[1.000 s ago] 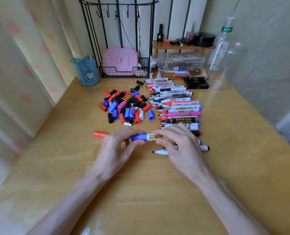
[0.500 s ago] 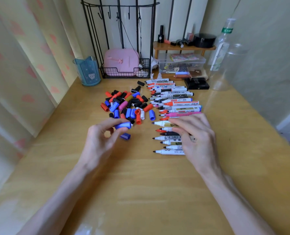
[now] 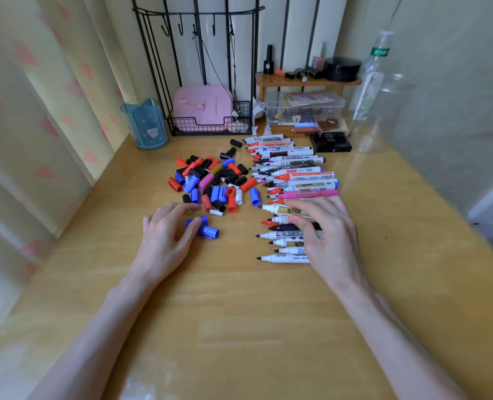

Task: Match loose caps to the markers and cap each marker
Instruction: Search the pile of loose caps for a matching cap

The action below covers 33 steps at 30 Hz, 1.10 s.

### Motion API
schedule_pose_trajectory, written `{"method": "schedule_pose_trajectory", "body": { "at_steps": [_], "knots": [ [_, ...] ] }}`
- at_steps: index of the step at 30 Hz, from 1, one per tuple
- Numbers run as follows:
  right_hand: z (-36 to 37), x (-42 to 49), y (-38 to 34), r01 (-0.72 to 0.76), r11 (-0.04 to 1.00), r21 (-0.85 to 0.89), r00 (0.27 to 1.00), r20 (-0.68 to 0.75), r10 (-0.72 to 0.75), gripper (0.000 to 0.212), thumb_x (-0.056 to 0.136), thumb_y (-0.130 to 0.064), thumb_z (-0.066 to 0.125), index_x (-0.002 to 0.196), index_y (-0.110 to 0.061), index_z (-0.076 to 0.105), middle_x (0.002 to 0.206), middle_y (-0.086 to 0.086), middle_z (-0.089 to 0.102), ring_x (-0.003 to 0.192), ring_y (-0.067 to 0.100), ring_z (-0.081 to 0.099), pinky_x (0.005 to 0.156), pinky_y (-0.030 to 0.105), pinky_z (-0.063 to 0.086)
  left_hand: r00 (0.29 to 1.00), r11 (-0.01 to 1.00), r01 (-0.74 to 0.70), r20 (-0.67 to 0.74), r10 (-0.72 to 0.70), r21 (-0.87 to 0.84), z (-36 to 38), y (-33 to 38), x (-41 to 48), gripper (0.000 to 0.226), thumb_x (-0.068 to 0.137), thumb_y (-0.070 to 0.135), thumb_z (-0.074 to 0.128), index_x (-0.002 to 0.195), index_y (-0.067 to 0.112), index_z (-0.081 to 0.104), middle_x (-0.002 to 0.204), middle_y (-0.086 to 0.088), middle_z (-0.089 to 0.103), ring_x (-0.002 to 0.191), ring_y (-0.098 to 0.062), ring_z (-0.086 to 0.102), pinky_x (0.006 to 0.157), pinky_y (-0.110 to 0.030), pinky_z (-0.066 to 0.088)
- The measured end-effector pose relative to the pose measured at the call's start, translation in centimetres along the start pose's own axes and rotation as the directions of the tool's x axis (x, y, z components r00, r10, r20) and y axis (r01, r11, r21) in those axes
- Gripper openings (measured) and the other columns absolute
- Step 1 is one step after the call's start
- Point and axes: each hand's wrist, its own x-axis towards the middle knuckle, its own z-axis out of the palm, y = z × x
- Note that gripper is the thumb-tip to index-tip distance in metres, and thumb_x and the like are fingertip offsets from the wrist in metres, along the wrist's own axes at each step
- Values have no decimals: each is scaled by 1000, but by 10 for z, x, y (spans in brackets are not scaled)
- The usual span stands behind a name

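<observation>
Seemingly little is finished yet. Nearest on the wooden tabletop [image 3: 239,313], the left hand [image 3: 164,241] rests with fingers loosely curved and gripping nothing, its thumb touching two blue caps [image 3: 209,231] that lie just beside it. The right hand [image 3: 326,241] lies palm down with fingers spread over the near end of the row of markers [image 3: 297,174]. Its index finger crosses a gold-labelled marker [image 3: 277,209] whose tip is bare. Every tip visible up the row is uncovered. Farther off to the left sits the pile of loose caps [image 3: 210,180]. A second ago both hands held one marker wearing a blue cap; half a second ago the left hand held a blue cap raised.
</observation>
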Motion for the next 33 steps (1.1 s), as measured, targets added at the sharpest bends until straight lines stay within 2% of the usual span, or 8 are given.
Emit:
{"method": "schedule_pose_trajectory", "body": {
  "at_steps": [6,9,11,15,19,22,27,33],
  "knots": [
    [3,-1,1,-11,1000,-25,1000,19,11,27,93,-5,74,118,-15,78,109,-2,74,111,28,61,98,39,50,997,984,32,-64,-44,-173,0,-1,12,32,106,41,43,131,31,60,129,10,55,130,-15,45,105,-40,30],
    [4,0,1,-16,999,-37,999,31,18,26,93,-6,74,117,-14,78,110,-3,74,111,27,60,98,39,50,986,940,44,-136,-95,-339,-1,-1,18,37,105,34,37,135,29,59,135,6,48,133,-11,44,116,-44,32],
    [4,0,1,-19,999,-42,999,35,21,25,93,-5,74,116,-14,78,110,-3,73,113,26,60,99,38,50,976,930,63,-174,-134,-362,-4,-2,20,42,99,25,40,135,27,60,133,3,48,125,-12,49,113,-41,37],
    [5,0,0,-28,998,-52,999,45,31,26,92,-5,74,116,-15,78,109,-4,73,112,26,60,97,39,50,972,956,168,-122,-202,-241,-8,-7,30,41,88,26,51,126,26,67,121,2,58,112,-17,56,101,-47,47],
    [5,0,-1,-13,998,-59,999,50,16,26,92,-4,75,115,-14,78,108,-3,73,109,25,60,96,38,50,958,958,278,-92,-271,75,7,-1,45,29,93,42,66,114,24,73,115,-4,58,114,-29,56,98,-45,35],
    [3,0,0,-19,998,-54,999,46,21,27,92,-4,75,116,-15,77,109,-3,73,111,25,60,97,38,50,937,917,336,-171,-303,214,22,12,53,41,91,53,67,111,18,73,115,-10,58,112,-34,57,98,-46,34],
    [2,-1,1,-22,998,-57,999,41,25,26,92,-6,75,117,-15,77,109,-3,73,111,26,60,96,38,51,928,891,350,-239,-287,289,29,12,60,46,93,58,67,108,14,75,114,-17,60,109,-40,57,95,-49,37],
    [4,0,1,-16,998,-64,999,45,19,27,92,-6,75,117,-15,77,108,-2,73,109,26,60,95,38,50,938,886,319,-248,-243,337,30,8,60,33,99,44,63,114,18,75,112,-16,59,110,-37,58,96,-48,31]
  ]
}}
